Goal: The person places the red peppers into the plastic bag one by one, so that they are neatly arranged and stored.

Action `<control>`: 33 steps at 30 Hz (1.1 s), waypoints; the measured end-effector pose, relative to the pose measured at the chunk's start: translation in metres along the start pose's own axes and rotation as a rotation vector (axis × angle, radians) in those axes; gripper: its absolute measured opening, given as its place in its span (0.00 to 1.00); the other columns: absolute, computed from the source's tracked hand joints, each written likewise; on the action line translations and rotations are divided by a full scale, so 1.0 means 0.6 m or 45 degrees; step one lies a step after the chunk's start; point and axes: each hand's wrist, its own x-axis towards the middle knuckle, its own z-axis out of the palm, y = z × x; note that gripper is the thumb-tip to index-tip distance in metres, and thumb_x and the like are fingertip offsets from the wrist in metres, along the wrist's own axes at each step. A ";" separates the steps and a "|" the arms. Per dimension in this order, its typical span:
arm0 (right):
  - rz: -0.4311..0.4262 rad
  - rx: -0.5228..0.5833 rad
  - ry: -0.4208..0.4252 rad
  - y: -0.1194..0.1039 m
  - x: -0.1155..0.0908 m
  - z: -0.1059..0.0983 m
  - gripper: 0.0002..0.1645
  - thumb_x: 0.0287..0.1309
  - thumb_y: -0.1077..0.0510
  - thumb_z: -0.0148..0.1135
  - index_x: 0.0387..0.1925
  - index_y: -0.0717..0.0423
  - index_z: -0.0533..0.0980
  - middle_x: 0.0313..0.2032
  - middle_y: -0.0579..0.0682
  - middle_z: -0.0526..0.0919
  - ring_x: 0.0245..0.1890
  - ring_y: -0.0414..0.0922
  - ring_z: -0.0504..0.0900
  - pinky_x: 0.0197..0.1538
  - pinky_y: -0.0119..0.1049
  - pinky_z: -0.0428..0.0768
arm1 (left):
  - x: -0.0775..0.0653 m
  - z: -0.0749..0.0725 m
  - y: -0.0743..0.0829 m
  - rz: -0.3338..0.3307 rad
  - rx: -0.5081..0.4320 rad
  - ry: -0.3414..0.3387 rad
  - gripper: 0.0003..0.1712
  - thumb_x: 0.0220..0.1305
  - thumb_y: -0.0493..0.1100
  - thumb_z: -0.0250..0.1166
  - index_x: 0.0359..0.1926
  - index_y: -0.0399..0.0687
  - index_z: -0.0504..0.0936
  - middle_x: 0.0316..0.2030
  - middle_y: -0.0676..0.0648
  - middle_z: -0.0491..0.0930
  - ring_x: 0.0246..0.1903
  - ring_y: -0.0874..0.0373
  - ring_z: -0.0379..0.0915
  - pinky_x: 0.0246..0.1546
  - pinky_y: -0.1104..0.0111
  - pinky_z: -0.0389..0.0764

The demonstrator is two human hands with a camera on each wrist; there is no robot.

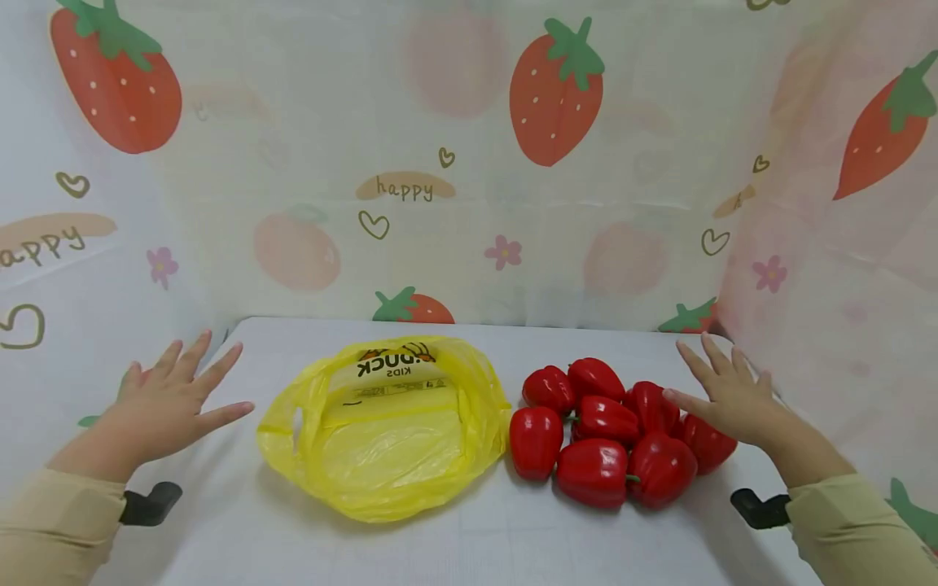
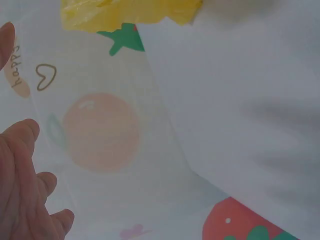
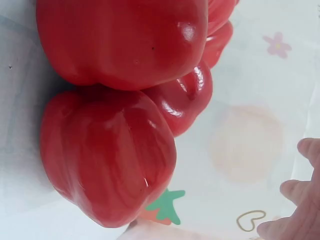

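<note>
A yellow plastic bag (image 1: 396, 456) lies on the white table with its wide mouth spread. Right beside it sits a cluster of several glossy red bell peppers (image 1: 592, 472); the right wrist view shows one bell pepper (image 3: 107, 160) close up. My left hand (image 1: 164, 407) is held in the air left of the bag, fingers spread, holding nothing. At the right end of the peppers hovers my right hand (image 1: 740, 399), its fingers also spread and nothing in them. In the left wrist view only a corner of the bag (image 2: 130, 12) shows.
A white table (image 1: 469, 545) carries everything. Cloth walls (image 1: 454, 268) printed with strawberries and hearts stand behind and on both sides. A black strap piece (image 1: 150, 505) sticks out at the left cuff, and a similar black piece (image 1: 760, 509) at the right cuff.
</note>
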 end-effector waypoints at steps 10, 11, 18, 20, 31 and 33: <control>-0.019 0.015 0.002 -0.003 0.004 0.004 0.55 0.54 0.31 0.50 0.70 0.50 0.37 0.67 0.68 0.33 0.62 0.74 0.30 0.49 0.77 0.28 | 0.002 0.006 0.022 0.082 -0.149 0.022 0.49 0.58 0.71 0.49 0.71 0.59 0.37 0.68 0.32 0.31 0.63 0.26 0.29 0.55 0.32 0.39; -0.018 0.016 0.001 -0.004 0.003 0.003 0.55 0.54 0.31 0.50 0.70 0.50 0.37 0.67 0.68 0.33 0.62 0.74 0.30 0.49 0.77 0.28 | 0.003 0.006 0.023 0.089 -0.177 0.021 0.49 0.58 0.70 0.49 0.71 0.59 0.37 0.68 0.32 0.30 0.64 0.27 0.28 0.55 0.32 0.40; -0.024 0.018 0.005 -0.006 0.001 0.004 0.55 0.53 0.31 0.50 0.70 0.50 0.38 0.67 0.68 0.33 0.62 0.74 0.29 0.49 0.77 0.28 | 0.011 0.007 0.035 0.098 -0.314 0.009 0.50 0.58 0.67 0.53 0.71 0.59 0.35 0.69 0.34 0.29 0.65 0.31 0.25 0.54 0.32 0.42; -0.026 0.015 0.008 -0.006 0.001 0.004 0.55 0.53 0.30 0.50 0.70 0.50 0.38 0.67 0.68 0.33 0.62 0.74 0.30 0.49 0.77 0.28 | 0.013 0.007 0.037 0.091 -0.350 -0.001 0.50 0.59 0.66 0.54 0.71 0.59 0.35 0.69 0.34 0.28 0.65 0.31 0.25 0.54 0.31 0.42; -0.023 0.032 0.005 0.000 0.003 0.009 0.55 0.52 0.29 0.49 0.70 0.49 0.38 0.68 0.67 0.32 0.62 0.74 0.30 0.50 0.77 0.28 | 0.020 0.024 0.048 0.068 -0.435 -0.042 0.50 0.59 0.65 0.54 0.71 0.58 0.35 0.68 0.32 0.32 0.64 0.29 0.34 0.52 0.31 0.47; -0.019 0.031 0.005 0.000 0.003 0.009 0.55 0.52 0.29 0.49 0.70 0.49 0.38 0.68 0.67 0.32 0.62 0.74 0.29 0.50 0.77 0.28 | 0.019 0.027 0.050 0.068 -0.464 -0.045 0.49 0.60 0.64 0.54 0.71 0.58 0.35 0.69 0.33 0.32 0.64 0.29 0.36 0.52 0.31 0.48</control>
